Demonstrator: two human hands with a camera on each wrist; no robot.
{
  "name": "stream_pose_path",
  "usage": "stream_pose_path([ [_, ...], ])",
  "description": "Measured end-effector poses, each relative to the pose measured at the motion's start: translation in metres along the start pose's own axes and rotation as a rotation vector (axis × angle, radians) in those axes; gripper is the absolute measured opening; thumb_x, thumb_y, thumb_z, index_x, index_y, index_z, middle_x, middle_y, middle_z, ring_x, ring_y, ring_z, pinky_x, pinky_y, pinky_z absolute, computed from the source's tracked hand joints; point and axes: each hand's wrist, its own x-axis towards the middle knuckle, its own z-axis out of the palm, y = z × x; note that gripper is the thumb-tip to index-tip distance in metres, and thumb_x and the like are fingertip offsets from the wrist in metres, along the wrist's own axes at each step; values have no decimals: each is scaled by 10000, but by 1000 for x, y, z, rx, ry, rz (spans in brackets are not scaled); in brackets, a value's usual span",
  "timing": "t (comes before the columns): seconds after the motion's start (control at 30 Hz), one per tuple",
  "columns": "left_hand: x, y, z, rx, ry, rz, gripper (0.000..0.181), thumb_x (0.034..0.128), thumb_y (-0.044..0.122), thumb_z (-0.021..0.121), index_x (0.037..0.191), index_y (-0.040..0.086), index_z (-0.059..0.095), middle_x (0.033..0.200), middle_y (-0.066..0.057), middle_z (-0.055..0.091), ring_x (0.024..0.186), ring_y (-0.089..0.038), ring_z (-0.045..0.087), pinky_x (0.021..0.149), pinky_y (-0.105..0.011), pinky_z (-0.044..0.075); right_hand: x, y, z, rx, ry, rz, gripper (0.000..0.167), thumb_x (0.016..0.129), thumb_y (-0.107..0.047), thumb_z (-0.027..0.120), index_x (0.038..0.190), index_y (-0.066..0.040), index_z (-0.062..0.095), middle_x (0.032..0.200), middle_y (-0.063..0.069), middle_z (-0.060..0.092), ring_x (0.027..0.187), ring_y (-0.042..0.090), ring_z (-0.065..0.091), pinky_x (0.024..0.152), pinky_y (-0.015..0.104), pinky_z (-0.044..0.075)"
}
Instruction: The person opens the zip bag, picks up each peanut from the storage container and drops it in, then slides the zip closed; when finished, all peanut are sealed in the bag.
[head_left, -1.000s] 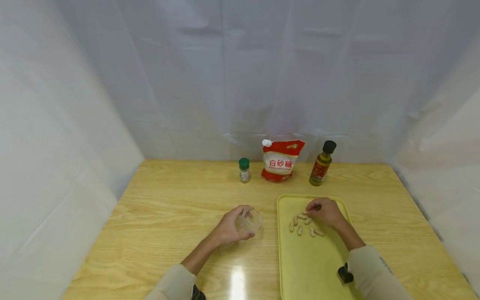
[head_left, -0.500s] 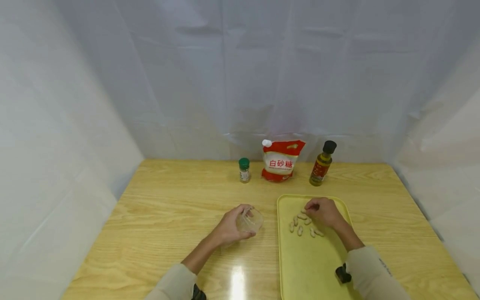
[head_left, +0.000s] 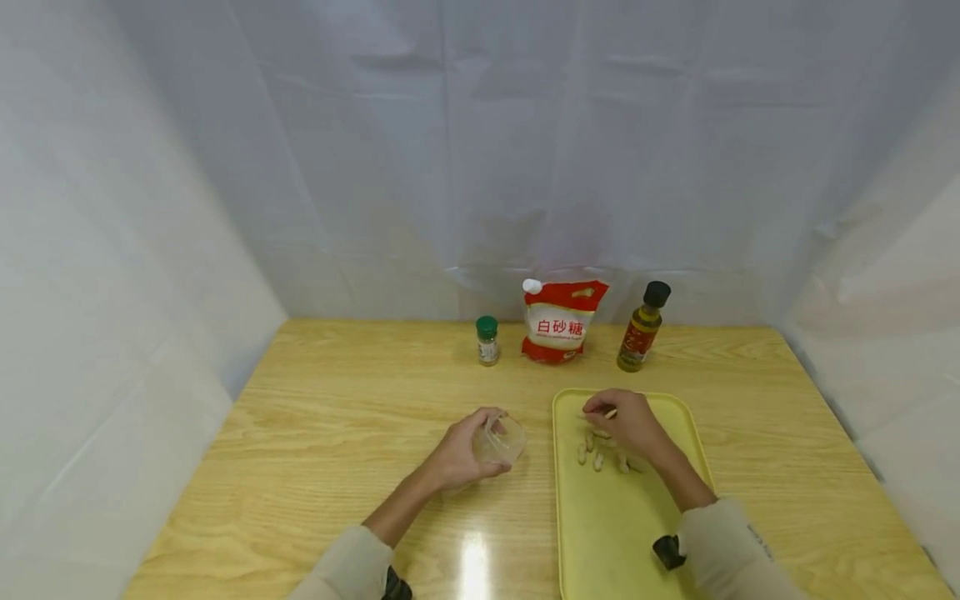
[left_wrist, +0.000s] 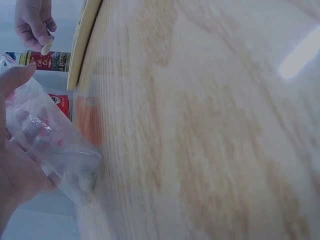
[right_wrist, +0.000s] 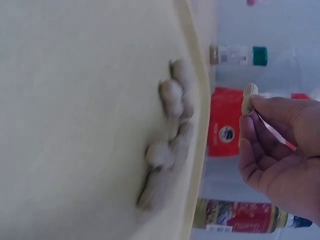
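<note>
On the left, the left hand (head_left: 455, 457) has its thumb and fingers curled round a clear plastic bag (head_left: 504, 442), mouth spread, above the wooden table (head_left: 315, 433)! Pale lumps (left_wrist: 82, 180) sit low inside, too hazy in the wrist view to name for certain. Behind stands the green-capped jar (head_left: 487, 346), and just right of it the red-and-white pouch (head_left: 553, 329). Across to the yellow tray (head_left: 600, 542), where loose peanuts (head_left: 597, 461) lie clustered towards the far end. And here's the right hand (head_left: 628, 423), a narrow fingertip pinch on a single peanut (right_wrist: 249, 100), held up clear of the tray! Beyond it, the dark-capped bottle (head_left: 640, 337) stands upright behind the tray.
</note>
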Motion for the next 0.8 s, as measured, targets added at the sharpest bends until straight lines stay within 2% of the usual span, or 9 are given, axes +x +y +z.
stream_pose_path([
  [0.43,0,1,0,3,-8,-23,713,734,206,793,1353,119,451,1178,-70,597,1150,-257,535,962,-460,436,2,-52,28,69,-38,-41,65,863,-134,682,908,-105,718,866,-2,678,800,103,613,666,202,497],
  [0.63,1,1,0,-5,-18,-25,713,740,197,790,1359,138,443,1184,-78,594,1114,-241,540,927,-434,452,3,-64,40,98,-54,-108,64,868,-122,674,910,-95,713,892,16,679,816,121,613,665,195,489],
  [0.8,3,2,1,-15,-24,-1,691,743,192,789,1341,117,451,1172,-95,597,1091,-250,546,864,-415,480,3,-68,47,123,-65,-129,58,860,-102,679,907,-85,709,884,22,675,808,120,614,657,184,490],
])
